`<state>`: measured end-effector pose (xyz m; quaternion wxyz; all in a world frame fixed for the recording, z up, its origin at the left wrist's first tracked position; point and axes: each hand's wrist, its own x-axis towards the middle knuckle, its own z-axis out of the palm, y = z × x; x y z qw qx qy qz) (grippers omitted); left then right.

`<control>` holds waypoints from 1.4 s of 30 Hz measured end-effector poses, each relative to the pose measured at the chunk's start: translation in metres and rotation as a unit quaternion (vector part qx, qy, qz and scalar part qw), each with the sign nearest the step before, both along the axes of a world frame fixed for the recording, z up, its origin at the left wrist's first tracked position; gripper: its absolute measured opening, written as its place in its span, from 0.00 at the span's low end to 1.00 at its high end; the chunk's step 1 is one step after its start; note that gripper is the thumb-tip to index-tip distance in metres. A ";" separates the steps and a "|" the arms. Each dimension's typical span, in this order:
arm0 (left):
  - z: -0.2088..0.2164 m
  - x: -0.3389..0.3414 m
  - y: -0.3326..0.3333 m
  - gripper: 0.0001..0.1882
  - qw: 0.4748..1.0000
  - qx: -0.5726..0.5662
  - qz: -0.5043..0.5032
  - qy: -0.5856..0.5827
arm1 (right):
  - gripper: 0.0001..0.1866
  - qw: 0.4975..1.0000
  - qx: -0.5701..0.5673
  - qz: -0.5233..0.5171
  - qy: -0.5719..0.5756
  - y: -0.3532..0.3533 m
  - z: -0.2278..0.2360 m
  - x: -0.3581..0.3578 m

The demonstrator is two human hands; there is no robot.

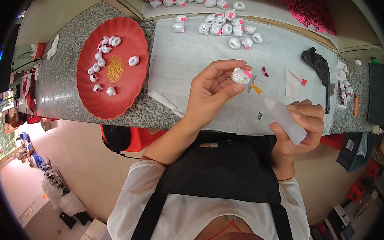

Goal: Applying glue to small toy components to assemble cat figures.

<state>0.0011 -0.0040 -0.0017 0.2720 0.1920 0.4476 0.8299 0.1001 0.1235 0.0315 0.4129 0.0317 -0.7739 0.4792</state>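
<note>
Between the thumb and fingers of my left hand [209, 88] is a small white cat-shaped toy head [240, 76] with a pink bow. My right hand [302, 123] is closed around a translucent white squeeze bottle [285, 118]. Its orange nozzle [256, 89] points at the toy head, with the tip just below and to the right of it; whether they touch I cannot tell. A tiny pair of pink-and-black glasses [265, 71] lies on the white paper [182, 54] to the right of the toy head.
On the left sits a red scalloped tray [130, 88] with several toy heads. More white heads [216, 29] stand at the paper's far side and on the shelf, beside a pile of pink pieces [308, 11]. Crumpled black plastic [316, 63] and an orange stick [356, 105] lie right.
</note>
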 end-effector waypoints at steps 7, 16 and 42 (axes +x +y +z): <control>-0.001 0.000 0.000 0.20 1.000 -0.014 -0.001 0.018 | 0.23 1.000 -0.005 0.019 0.009 0.001 -0.001 0.000; -0.004 0.000 0.000 0.17 0.980 -0.087 0.041 0.175 | 0.20 1.000 -0.012 -0.012 -0.025 -0.005 0.001 0.000; 0.004 -0.010 0.000 0.18 0.992 0.007 0.120 0.021 | 0.12 0.931 0.011 -0.141 -0.337 0.037 -0.034 -0.034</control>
